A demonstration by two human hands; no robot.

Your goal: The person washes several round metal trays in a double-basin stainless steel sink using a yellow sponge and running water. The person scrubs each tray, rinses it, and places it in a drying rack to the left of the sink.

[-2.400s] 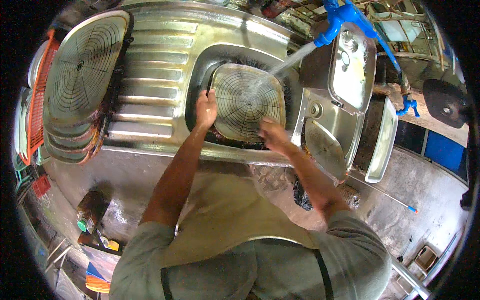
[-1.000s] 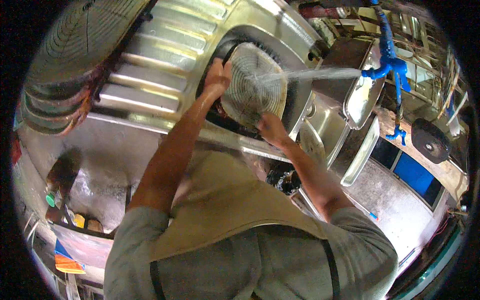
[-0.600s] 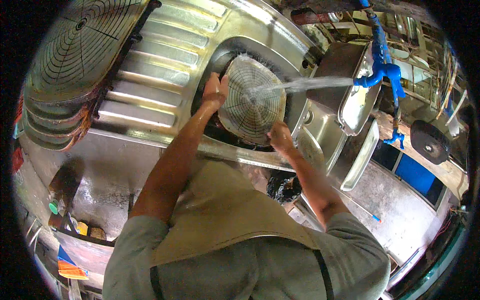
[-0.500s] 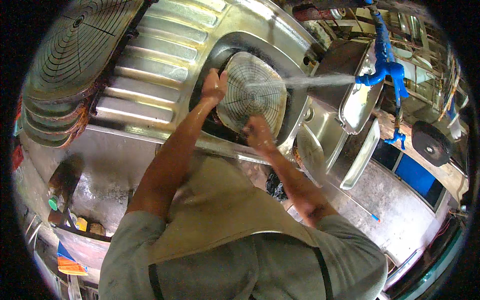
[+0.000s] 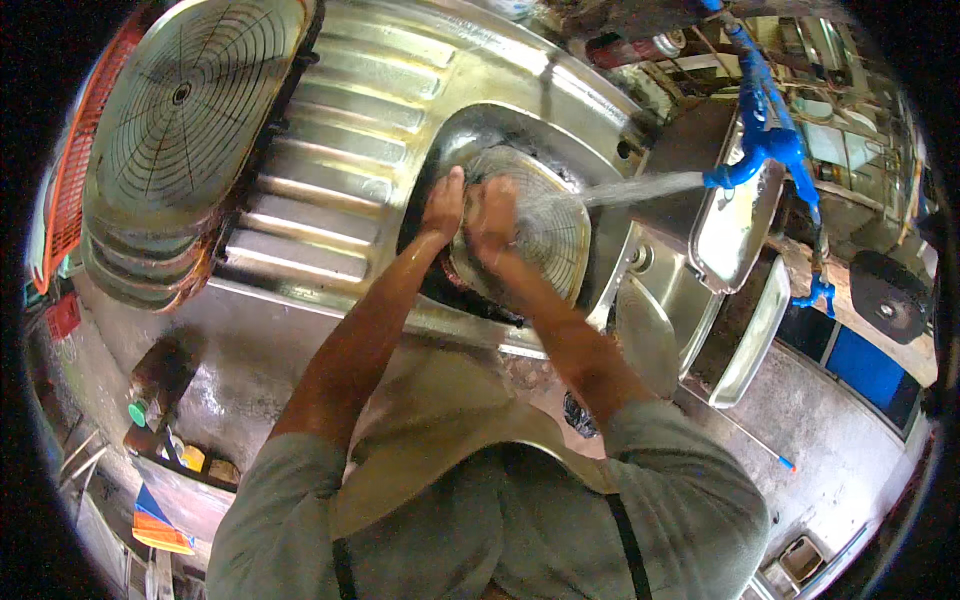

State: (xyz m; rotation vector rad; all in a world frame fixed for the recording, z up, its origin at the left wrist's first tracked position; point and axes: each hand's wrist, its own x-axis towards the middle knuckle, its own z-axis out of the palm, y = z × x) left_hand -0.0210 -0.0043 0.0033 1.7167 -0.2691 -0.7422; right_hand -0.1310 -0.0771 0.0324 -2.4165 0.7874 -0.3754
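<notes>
A rounded metal plate [image 5: 553, 215] with a web-like pattern of lines sits tilted in the sink basin [image 5: 607, 205]. My left hand [image 5: 443, 208] grips its left edge, with some fingers hidden behind the rim. Over the left part of the plate's face is my right hand [image 5: 493, 212], close beside the left one. Motion blurs its fingers, and whether anything is in them does not show. From the blue tap [image 5: 745, 165] on the right, a stream of water [image 5: 640, 188] strikes the plate near my right hand.
Several similar plates [image 5: 150, 140] are stacked left of the ribbed drainboard [image 5: 345, 145]. Right of the basin, another plate [image 5: 645, 335] leans by a second sink [image 5: 668, 280]. Beyond are a tray holding whitish liquid [image 5: 735, 225] and a long pale tray [image 5: 750, 335].
My right hand has moved from the plate's near edge up and left, beside my left hand. The whole view has shifted slightly. Water still runs.
</notes>
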